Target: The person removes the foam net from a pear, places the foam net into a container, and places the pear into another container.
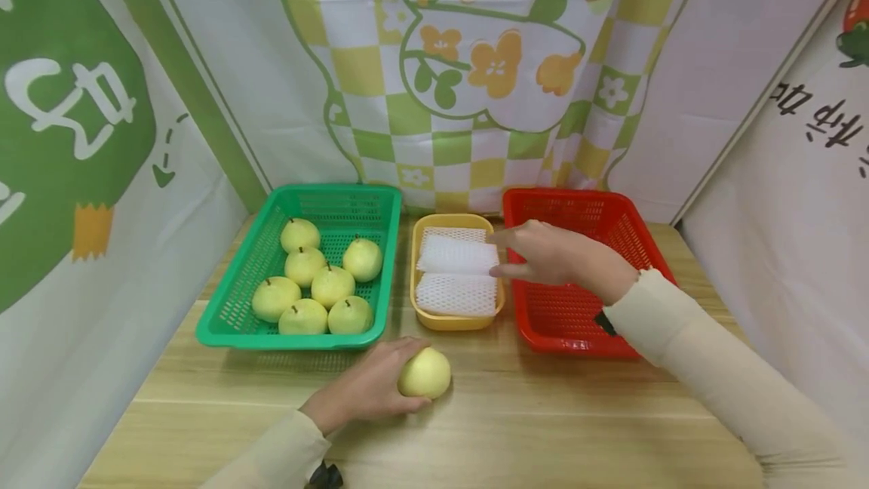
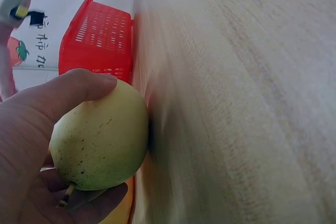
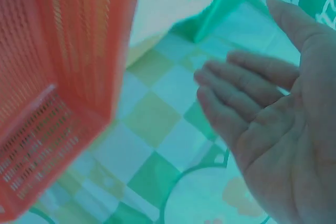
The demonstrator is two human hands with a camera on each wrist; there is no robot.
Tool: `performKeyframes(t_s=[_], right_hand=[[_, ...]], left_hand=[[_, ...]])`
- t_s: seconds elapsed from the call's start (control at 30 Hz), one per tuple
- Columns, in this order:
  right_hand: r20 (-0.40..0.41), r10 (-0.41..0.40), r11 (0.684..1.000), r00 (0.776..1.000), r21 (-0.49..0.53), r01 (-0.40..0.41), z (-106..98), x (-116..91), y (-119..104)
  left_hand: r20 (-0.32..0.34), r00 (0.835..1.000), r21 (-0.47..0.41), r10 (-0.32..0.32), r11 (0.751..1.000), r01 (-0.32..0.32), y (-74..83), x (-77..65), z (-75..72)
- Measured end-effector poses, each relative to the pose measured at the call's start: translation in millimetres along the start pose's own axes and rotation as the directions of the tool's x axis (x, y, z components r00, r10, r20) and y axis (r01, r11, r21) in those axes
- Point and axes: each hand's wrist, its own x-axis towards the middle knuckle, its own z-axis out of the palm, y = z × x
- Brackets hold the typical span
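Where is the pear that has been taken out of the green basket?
In the head view the pear lies on the wooden table, gripped by the left hand, just in front of the green basket and the yellow tray.

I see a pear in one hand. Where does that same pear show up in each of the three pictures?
Head view: the held pear sits low and centre on the wooden table, gripped by the left hand.
Left wrist view: it fills the lower left, close up.
Right wrist view: not in it.
Shared landmark: the red basket, upper left in the left wrist view and left in the right wrist view.
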Motion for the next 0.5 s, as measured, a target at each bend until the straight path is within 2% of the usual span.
performKeyframes(t_s=[0.13,0.23,0.37,0.5], right_hand=[[0.070,0.113,0.993,0.991,0.003,-0.114,22,-27,-8],[0.059,0.156,0.988,0.986,0.012,-0.157,48,-42,-11],[-0.056,0.138,0.990,0.989,0.037,-0.136,83,-53,-11],[-0.158,0.111,0.993,0.981,0.043,-0.106,109,-56,-10]], left_hand=[[-0.004,1.000,0.003,-0.001,1.000,0.001,0.5,-0.2,0.2],[-0.013,1.000,0.010,0.004,1.000,-0.004,0.3,-0.5,0.8],[-0.024,1.000,0.009,0.009,1.000,-0.009,0.1,-1.0,1.0],[-0.030,0.999,0.001,0.011,1.000,-0.011,-0.1,-0.8,1.8]])
